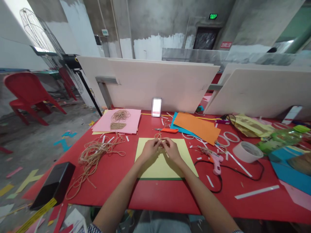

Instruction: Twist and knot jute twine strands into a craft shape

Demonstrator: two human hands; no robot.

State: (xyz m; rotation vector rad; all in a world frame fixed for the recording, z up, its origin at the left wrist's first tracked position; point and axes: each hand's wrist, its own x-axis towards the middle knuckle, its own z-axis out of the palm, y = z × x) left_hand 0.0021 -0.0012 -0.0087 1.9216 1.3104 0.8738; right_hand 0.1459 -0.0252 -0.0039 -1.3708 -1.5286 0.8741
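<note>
My left hand (149, 150) and my right hand (173, 149) meet over a yellow sheet (161, 170) in front of me. The fingers of both are pinched together around a small piece of brown twine (157, 135), with a loop of it showing just beyond the fingertips. The fingers hide most of this piece. On the left lies a loose heap of the same twine (96, 152). Past it, a coil of twine (120, 115) and a flat twine piece (118, 126) rest on pink paper (133, 120).
Beyond the yellow sheet lies an orange utility knife (169, 130). To the right are orange paper (198, 125), a pink glue gun (216, 161) with a black cord, a tape roll (247, 152) and a green bottle (283, 138). A black box (54, 183) stands at the left edge; a phone (156, 107) leans against white boards (155, 81).
</note>
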